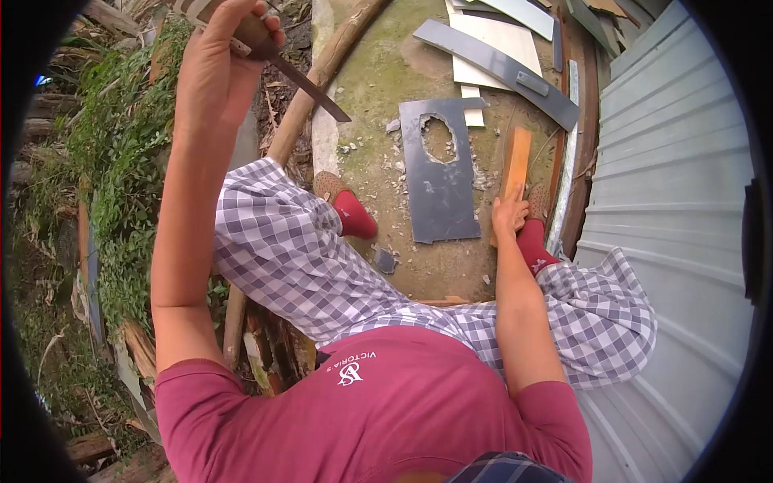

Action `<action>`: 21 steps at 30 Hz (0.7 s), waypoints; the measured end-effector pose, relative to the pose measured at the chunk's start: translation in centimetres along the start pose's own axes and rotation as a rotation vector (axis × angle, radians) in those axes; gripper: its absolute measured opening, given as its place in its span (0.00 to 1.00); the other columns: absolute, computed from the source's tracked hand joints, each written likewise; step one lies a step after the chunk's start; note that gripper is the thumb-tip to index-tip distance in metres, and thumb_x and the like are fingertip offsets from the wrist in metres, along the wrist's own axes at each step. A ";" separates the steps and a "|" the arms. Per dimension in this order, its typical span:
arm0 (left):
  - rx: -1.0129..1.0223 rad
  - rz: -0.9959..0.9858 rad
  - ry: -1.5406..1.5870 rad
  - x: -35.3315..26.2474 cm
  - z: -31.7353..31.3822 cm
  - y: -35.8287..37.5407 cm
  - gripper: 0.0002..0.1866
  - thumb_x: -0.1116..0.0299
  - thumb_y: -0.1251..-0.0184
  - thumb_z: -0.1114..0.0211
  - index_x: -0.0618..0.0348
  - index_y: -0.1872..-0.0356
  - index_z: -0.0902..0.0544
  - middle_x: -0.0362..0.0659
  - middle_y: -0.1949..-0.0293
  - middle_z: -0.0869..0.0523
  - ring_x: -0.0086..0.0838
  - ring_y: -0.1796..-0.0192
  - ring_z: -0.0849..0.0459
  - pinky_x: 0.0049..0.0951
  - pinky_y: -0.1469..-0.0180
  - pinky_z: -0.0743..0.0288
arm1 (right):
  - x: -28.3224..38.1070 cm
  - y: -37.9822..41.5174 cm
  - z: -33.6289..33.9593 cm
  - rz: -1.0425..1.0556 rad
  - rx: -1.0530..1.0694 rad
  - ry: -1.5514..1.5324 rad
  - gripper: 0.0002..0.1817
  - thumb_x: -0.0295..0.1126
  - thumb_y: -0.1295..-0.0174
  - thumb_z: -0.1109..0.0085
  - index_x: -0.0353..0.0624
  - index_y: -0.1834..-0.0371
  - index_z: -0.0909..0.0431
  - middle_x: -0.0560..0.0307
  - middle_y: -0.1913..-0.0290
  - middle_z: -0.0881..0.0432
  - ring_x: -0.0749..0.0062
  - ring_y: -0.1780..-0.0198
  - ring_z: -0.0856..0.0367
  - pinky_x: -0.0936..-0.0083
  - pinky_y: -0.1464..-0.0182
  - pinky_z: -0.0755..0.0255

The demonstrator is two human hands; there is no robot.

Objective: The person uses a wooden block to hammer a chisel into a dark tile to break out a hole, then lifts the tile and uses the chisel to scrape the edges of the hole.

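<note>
My left hand [229, 36] is raised at the upper left, closed round the handle of a tool with a long, narrow, flat metal blade [310, 87]. The blade slants down over the ground; part of the tool is cut off by the top edge. My right hand [510, 213] is low at the right, its fingers closed on an orange-brown wooden strip [518, 157] beside my foot. Between my feet lies a dark grey tile [443, 197] with a rough-edged oval hole in its upper part. Broken chips [479, 177] lie around it.
A narrow dark tile [483, 56] rests across white boards [499, 40] at the upper right. Corrugated metal sheeting [668, 185] stands along the right side. A wooden pole [302, 109] and green plants [121, 153] are at the left. A small tile shard [386, 260] lies near my left foot.
</note>
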State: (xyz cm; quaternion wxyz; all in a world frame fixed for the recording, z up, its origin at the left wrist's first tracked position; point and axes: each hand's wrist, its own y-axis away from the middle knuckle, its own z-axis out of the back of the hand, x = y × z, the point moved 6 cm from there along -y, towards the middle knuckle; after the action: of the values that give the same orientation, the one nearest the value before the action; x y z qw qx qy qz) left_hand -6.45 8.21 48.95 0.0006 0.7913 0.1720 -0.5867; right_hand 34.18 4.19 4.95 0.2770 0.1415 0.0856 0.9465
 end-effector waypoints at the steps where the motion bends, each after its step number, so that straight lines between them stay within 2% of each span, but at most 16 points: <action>1: 0.017 0.050 -0.047 3.6 -1.0 -2.1 0.09 0.71 0.36 0.37 0.63 0.59 0.24 0.42 0.64 0.21 0.30 0.63 0.22 0.32 0.58 0.24 | 0.5 -2.0 -2.7 0.076 0.037 0.066 0.41 0.42 0.45 0.37 0.57 0.28 0.48 0.38 0.47 0.34 0.41 0.44 0.33 0.50 0.46 0.34; 2: 0.056 0.075 -0.053 4.0 -0.9 -2.2 0.09 0.71 0.36 0.37 0.63 0.59 0.24 0.42 0.64 0.21 0.30 0.62 0.22 0.31 0.58 0.24 | 0.9 -1.5 -2.9 0.143 0.027 0.130 0.42 0.42 0.45 0.37 0.57 0.28 0.48 0.38 0.45 0.34 0.39 0.41 0.35 0.49 0.43 0.37; 4: -0.005 0.111 -0.050 4.1 -1.1 -1.4 0.09 0.72 0.37 0.36 0.62 0.61 0.25 0.43 0.65 0.22 0.31 0.63 0.23 0.34 0.58 0.25 | 3.6 -0.9 -1.3 0.188 0.005 0.190 0.40 0.40 0.46 0.37 0.55 0.29 0.45 0.39 0.43 0.36 0.42 0.38 0.38 0.50 0.41 0.40; 6: 0.035 0.294 -0.001 3.8 -1.1 -0.2 0.07 0.65 0.33 0.39 0.56 0.60 0.25 0.40 0.66 0.18 0.28 0.61 0.17 0.33 0.57 0.21 | 8.0 0.5 1.0 0.531 -0.248 -0.009 0.34 0.39 0.44 0.38 0.52 0.33 0.38 0.41 0.44 0.34 0.46 0.40 0.36 0.53 0.43 0.37; 7: 0.055 0.273 0.043 3.5 -1.1 0.0 0.07 0.65 0.32 0.40 0.56 0.60 0.25 0.39 0.67 0.18 0.27 0.62 0.17 0.33 0.58 0.21 | 9.7 0.4 0.6 0.571 -0.225 0.023 0.34 0.39 0.44 0.38 0.52 0.33 0.38 0.41 0.44 0.34 0.46 0.40 0.36 0.53 0.43 0.37; 9: 0.119 0.280 0.161 5.0 -1.0 -1.0 0.07 0.64 0.31 0.42 0.57 0.61 0.25 0.38 0.69 0.20 0.25 0.64 0.19 0.31 0.59 0.21 | 11.8 -2.7 -2.8 0.412 0.030 -0.242 0.33 0.42 0.43 0.39 0.50 0.34 0.36 0.38 0.43 0.33 0.45 0.41 0.33 0.54 0.43 0.36; 10: 0.224 0.226 0.164 5.0 -0.3 -1.2 0.07 0.65 0.30 0.43 0.57 0.59 0.25 0.37 0.66 0.21 0.24 0.62 0.19 0.29 0.57 0.22 | 12.5 -3.9 -4.5 0.444 0.051 -0.221 0.33 0.42 0.43 0.39 0.50 0.34 0.36 0.38 0.43 0.33 0.45 0.41 0.33 0.54 0.43 0.36; 12: 0.166 0.183 0.156 4.9 2.2 -1.4 0.07 0.65 0.30 0.43 0.57 0.59 0.25 0.37 0.66 0.21 0.24 0.62 0.19 0.28 0.57 0.22 | 13.8 -6.1 -7.5 0.349 0.278 -0.287 0.33 0.46 0.43 0.38 0.49 0.35 0.34 0.39 0.43 0.30 0.45 0.43 0.29 0.53 0.43 0.35; 13: 0.152 0.145 0.143 4.7 3.1 -1.7 0.07 0.65 0.29 0.43 0.57 0.59 0.25 0.37 0.66 0.21 0.24 0.61 0.19 0.28 0.57 0.22 | 14.0 -6.6 -8.0 0.296 0.270 -0.199 0.34 0.50 0.46 0.37 0.48 0.37 0.32 0.39 0.43 0.28 0.45 0.44 0.27 0.53 0.43 0.34; 14: 0.139 0.115 0.132 4.6 3.9 -1.8 0.07 0.65 0.29 0.43 0.57 0.59 0.25 0.37 0.65 0.21 0.24 0.61 0.19 0.28 0.57 0.22 | 14.3 -6.9 -8.4 0.311 0.277 -0.187 0.34 0.50 0.46 0.37 0.48 0.37 0.32 0.39 0.43 0.28 0.45 0.44 0.27 0.53 0.43 0.34; 17: 0.118 0.050 0.103 4.2 6.2 -2.2 0.07 0.66 0.29 0.44 0.57 0.58 0.25 0.37 0.64 0.22 0.24 0.60 0.19 0.28 0.56 0.22 | 14.3 -7.0 -7.6 0.181 0.256 -0.140 0.37 0.51 0.50 0.34 0.46 0.38 0.31 0.37 0.42 0.29 0.44 0.42 0.28 0.55 0.41 0.35; 20: 0.102 -0.004 0.071 3.3 7.1 -1.4 0.07 0.66 0.29 0.44 0.57 0.57 0.25 0.38 0.63 0.22 0.24 0.60 0.19 0.27 0.56 0.22 | 13.9 -8.7 -9.5 0.206 0.326 -0.125 0.38 0.52 0.51 0.33 0.47 0.38 0.31 0.36 0.42 0.29 0.44 0.42 0.28 0.55 0.40 0.35; 21: 0.145 -0.066 0.004 2.7 6.4 -1.0 0.07 0.66 0.28 0.45 0.56 0.56 0.26 0.38 0.63 0.22 0.24 0.60 0.20 0.27 0.56 0.22 | 13.9 -9.0 -9.8 0.224 0.346 -0.138 0.38 0.50 0.51 0.33 0.43 0.38 0.31 0.35 0.43 0.28 0.45 0.42 0.28 0.57 0.40 0.35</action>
State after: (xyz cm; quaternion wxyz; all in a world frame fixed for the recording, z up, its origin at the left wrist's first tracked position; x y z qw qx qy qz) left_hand -11.95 8.58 44.63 -0.0765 0.7843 0.1550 -0.5958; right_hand 24.40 18.51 -3.42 0.1467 0.2600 0.2115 0.9307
